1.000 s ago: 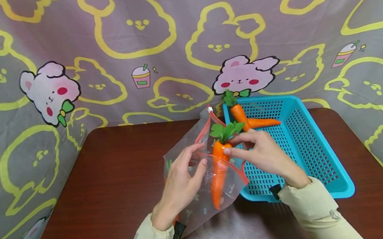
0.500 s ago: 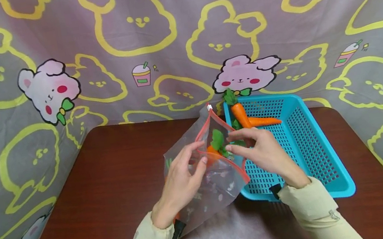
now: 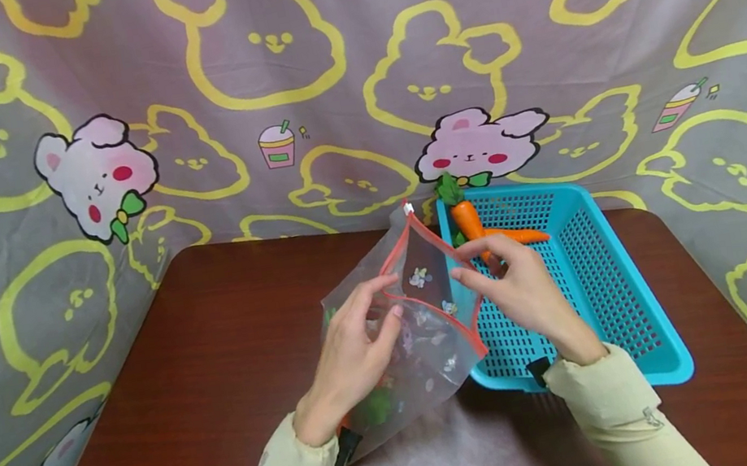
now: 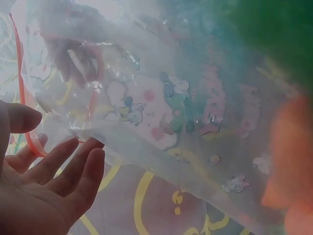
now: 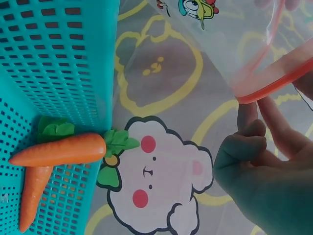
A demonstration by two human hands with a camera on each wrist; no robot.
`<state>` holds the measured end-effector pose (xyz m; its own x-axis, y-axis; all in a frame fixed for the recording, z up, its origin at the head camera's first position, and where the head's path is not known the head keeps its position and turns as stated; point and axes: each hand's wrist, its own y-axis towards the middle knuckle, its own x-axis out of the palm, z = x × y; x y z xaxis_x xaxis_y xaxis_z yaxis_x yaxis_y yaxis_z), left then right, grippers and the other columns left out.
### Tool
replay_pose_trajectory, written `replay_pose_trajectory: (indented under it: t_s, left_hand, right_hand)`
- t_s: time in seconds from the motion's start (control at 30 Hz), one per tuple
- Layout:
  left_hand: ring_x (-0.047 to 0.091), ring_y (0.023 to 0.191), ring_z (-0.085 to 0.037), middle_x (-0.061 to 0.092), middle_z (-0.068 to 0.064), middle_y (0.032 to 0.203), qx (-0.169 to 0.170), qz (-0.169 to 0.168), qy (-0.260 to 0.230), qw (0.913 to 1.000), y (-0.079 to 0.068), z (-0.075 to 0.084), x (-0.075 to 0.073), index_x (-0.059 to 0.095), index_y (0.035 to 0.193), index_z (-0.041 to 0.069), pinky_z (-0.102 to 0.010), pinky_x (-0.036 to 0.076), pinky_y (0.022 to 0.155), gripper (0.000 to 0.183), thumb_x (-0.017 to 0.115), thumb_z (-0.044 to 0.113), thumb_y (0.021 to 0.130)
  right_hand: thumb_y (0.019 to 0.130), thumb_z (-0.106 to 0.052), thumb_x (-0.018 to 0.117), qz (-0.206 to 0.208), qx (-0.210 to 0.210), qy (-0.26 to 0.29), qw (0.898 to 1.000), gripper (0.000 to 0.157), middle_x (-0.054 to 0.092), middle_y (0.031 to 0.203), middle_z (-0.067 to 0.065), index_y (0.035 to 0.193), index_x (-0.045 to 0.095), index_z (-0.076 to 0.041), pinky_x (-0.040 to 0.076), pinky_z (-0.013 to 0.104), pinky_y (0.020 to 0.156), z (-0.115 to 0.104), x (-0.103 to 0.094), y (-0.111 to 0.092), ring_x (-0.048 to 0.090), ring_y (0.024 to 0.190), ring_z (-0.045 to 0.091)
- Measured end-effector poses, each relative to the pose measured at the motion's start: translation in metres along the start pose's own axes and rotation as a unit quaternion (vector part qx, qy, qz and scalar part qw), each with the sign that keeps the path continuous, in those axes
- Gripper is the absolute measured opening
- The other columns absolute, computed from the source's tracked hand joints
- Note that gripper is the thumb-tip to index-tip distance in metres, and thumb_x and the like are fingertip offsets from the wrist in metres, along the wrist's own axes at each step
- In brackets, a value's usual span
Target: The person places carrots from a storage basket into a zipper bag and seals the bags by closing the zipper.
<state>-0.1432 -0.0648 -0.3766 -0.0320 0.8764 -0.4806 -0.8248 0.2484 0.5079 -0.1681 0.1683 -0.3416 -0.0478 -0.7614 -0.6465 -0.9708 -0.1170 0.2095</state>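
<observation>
Clear zip bag (image 3: 434,375), centre of frame, mouth agape over the bench (image 3: 216,358). Left hand (image 3: 353,341) grips its left rim; right hand (image 3: 525,286) pinches the right rim. Green leaves (image 3: 377,405) show through it, lower centre. Right of centre, a blue basket (image 3: 604,281) holds two crossed carrots (image 3: 466,219).

I see room to reach down into the right side of the blue basket (image 3: 599,273), but carrots (image 3: 470,221) block its back-left corner and the bag (image 3: 430,347) and right hand (image 3: 522,290) crowd its left edge.
</observation>
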Motion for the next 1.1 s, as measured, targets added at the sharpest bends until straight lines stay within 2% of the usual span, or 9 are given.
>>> replay_pose_trajectory:
  t_s: [0.13,0.27,0.53,0.63,0.87,1.1]
  left_hand:
    - [0.063,0.089,-0.01,0.064,0.001,0.102,0.0,0.004,0.003,1.0,0.0,0.001,-0.001,0.056,0.128,0.012,-0.027,0.055,0.071,0.037,0.062,0.01,0.092]
    - [0.063,0.088,-0.008,0.064,0.002,0.101,-0.004,0.006,0.009,0.9999,0.0,0.002,-0.001,0.056,0.128,0.013,-0.027,0.054,0.068,0.038,0.063,0.01,0.091]
    - [0.061,0.09,-0.008,0.063,0.003,0.105,-0.013,-0.005,0.016,0.9998,-0.001,0.002,-0.001,0.056,0.129,0.013,-0.024,0.052,0.069,0.04,0.065,0.013,0.09]
    - [0.061,0.091,-0.008,0.064,0.003,0.106,-0.016,-0.01,0.015,0.9997,-0.001,0.003,-0.002,0.056,0.129,0.014,-0.025,0.053,0.07,0.04,0.065,0.014,0.09]
    - [0.061,0.093,-0.012,0.064,0.001,0.115,-0.016,-0.031,0.006,0.9994,-0.002,0.002,-0.001,0.055,0.13,0.014,-0.037,0.055,0.076,0.042,0.066,0.014,0.09]
    - [0.061,0.098,-0.014,0.062,0.002,0.122,-0.014,-0.065,-0.005,0.9978,-0.003,0.0,0.0,0.053,0.133,0.015,-0.035,0.054,0.085,0.047,0.068,0.016,0.089]
  right_hand:
    - [0.089,-0.03,0.069,0.008,0.005,-0.011,1.0,0.036,0.061,0.11,0.008,0.119,0.062,-0.012,0.041,0.03,0.06,0.002,0.0,0.001,0.048,0.078,0.023]
    - [0.089,-0.029,0.069,0.003,0.013,-0.018,1.0,0.036,0.062,0.111,0.009,0.119,0.061,-0.011,0.045,0.029,0.059,0.004,-0.001,0.003,0.052,0.079,0.022]
    - [0.094,-0.024,0.063,-0.027,0.014,-0.017,0.999,0.025,0.066,0.103,0.008,0.114,0.062,-0.009,0.048,0.029,0.055,0.007,-0.001,0.004,0.057,0.077,0.023]
    - [0.095,-0.022,0.06,-0.033,0.013,-0.007,0.999,0.021,0.066,0.098,0.008,0.112,0.063,-0.009,0.049,0.03,0.056,0.008,-0.002,0.004,0.058,0.076,0.023]
    - [0.097,-0.019,0.058,-0.043,0.014,-0.007,0.999,0.017,0.066,0.092,0.009,0.107,0.064,-0.007,0.048,0.03,0.057,0.011,-0.005,0.004,0.057,0.075,0.022]
    - [0.096,-0.018,0.058,-0.059,0.035,-0.029,0.997,0.016,0.067,0.087,0.01,0.106,0.065,-0.007,0.047,0.03,0.055,0.017,-0.007,0.003,0.057,0.071,0.023]
